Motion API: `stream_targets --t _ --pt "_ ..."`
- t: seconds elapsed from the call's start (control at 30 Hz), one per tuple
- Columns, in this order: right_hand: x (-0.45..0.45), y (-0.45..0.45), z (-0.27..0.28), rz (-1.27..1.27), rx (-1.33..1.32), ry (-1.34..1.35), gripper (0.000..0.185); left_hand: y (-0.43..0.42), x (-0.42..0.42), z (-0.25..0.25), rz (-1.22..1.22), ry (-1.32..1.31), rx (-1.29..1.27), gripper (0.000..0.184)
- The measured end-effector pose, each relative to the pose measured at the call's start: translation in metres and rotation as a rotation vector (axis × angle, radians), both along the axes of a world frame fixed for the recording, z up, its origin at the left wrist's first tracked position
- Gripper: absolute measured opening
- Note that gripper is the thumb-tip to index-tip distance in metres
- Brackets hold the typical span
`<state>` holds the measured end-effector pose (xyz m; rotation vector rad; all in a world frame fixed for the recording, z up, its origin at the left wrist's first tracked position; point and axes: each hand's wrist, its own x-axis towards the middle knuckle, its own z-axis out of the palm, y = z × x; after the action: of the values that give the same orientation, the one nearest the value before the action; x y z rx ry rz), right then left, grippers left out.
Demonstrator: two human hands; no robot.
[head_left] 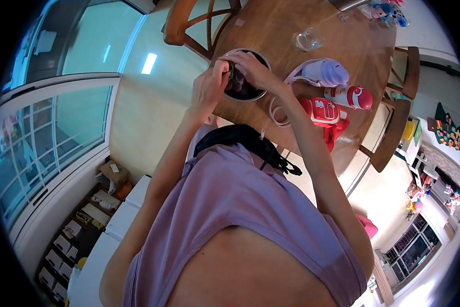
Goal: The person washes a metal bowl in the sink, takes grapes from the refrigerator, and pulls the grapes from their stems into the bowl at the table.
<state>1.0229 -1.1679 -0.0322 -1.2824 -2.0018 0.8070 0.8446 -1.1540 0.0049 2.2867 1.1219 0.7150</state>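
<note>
A round metal-rimmed bowl stands near the edge of the wooden table, with dark purple round fruit, seemingly grapes, inside it. Over the bowl's left side, my left hand has its fingers closed at a dark greenish piece, seemingly a grape stem. My right hand reaches over the bowl from the right, its fingers bent down onto the dark fruit and close to my left fingertips. What lies under both sets of fingertips is partly hidden.
Right of the bowl are a lavender bottle with a strap, a red and white bottle and a red pouch. Farther back is a clear glass. Wooden chairs stand around the table.
</note>
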Motion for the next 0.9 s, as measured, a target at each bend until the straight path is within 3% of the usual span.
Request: stream_targets --t 0.1,0.23,0.33,0.5,0.53,0.6,0.73,0.8,0.9 --pt "0.003 -0.002 0.026 -0.051 -0.090 0.063 0.046 0.013 -0.002 0.010 -0.113 -0.036 0.045 0.019" --pt "0.012 -0.009 0.021 -0.061 -0.132 0.143 0.040 0.021 -0.001 0.010 -0.165 -0.091 -0.046 0.022" --pt "0.020 -0.013 0.003 -0.116 -0.075 0.049 0.036 0.021 0.001 -0.008 -0.137 -0.141 -0.106 0.021" --pt "0.027 -0.025 0.006 -0.252 -0.689 0.302 0.030 0.009 0.003 -0.032 -0.071 -0.222 -0.283 0.023" --pt "0.027 -0.027 0.000 -0.252 -0.690 0.302 0.030 0.008 0.004 -0.032 -0.101 -0.213 -0.298 0.024" --pt "0.024 -0.031 -0.014 -0.283 -0.367 0.308 0.036 0.006 0.004 -0.034 -0.127 -0.203 -0.313 0.026" --pt "0.015 -0.027 -0.012 -0.172 -0.353 0.277 0.043 0.002 0.010 -0.038 -0.123 -0.301 -0.393 0.023" --pt "0.014 -0.022 -0.032 -0.110 -0.019 0.153 0.047 0.001 0.010 -0.040 -0.103 -0.378 -0.408 0.022" --pt "0.016 -0.017 -0.042 -0.090 -0.136 0.053 0.040 0.000 0.007 -0.041 -0.072 -0.339 -0.393 0.021"
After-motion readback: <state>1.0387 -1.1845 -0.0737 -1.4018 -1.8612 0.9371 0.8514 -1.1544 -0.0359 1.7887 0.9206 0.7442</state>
